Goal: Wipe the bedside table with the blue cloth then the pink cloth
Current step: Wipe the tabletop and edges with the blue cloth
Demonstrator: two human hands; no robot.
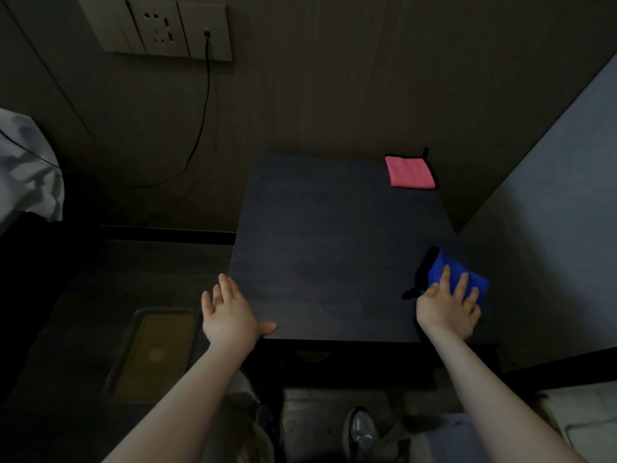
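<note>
Setting: a bedroom, dimly lit, likely in a home or a guest room. Evidence as observed from beside the person:
- small dark wood-grain bedside table (327, 248) set into a corner, with a drawer front and a curved pull below its top
- wall socket panel (157, 26) above, black cable (203, 105) plugged in and hanging down the dark panelled wall
- pale bedding (26, 168) at the left edge, more light fabric at lower right
- lined waste bin (157, 352) on the floor beside the table
- plain light wall (551, 208) closing the right side
</note>
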